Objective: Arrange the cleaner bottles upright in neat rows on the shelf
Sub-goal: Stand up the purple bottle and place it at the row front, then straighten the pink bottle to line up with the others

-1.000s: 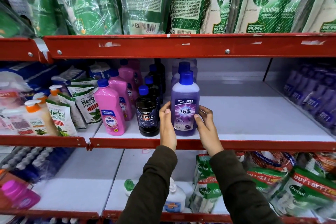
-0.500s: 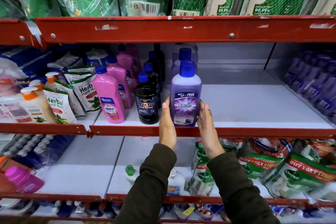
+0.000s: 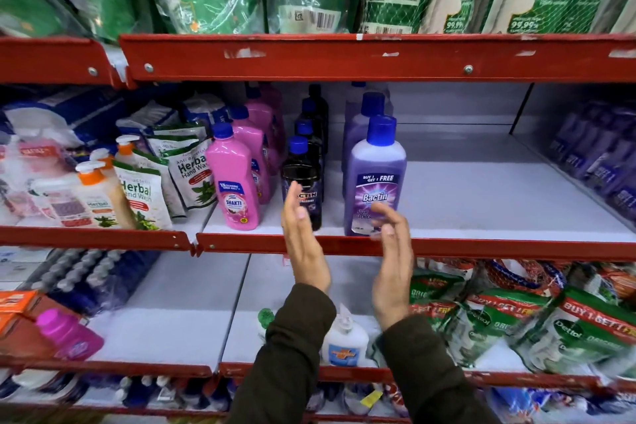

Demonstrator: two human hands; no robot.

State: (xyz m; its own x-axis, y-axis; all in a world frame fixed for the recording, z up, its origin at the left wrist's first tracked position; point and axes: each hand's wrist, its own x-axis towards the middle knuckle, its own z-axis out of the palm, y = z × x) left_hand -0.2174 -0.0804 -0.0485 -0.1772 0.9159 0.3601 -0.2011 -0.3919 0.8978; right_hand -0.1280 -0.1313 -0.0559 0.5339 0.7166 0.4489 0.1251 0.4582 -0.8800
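**Inspector:** Position of the purple bottle point(image 3: 375, 179)?

**Assistant:** Upright at the near edge of the middle shelf point(image 3: 499, 196), heading a row of purple bottles running to the far wall. Blue cap, label facing out.

**Inspector:** Hands?

**Assistant:** Left hand point(image 3: 304, 241) and right hand point(image 3: 392, 268) both have fingers spread, palms facing each other, gripping nothing. They sit in front of the shelf's red lip, either side of the purple bottle. The left overlaps the black bottle point(image 3: 303, 179) in view; contact cannot be told.

**Inspector:** Neighbouring stock?

**Assistant:** The black bottle stands upright just left, fronting its own row. Left again, a pink bottle point(image 3: 234, 182) fronts a pink row. The shelf to the right is bare.
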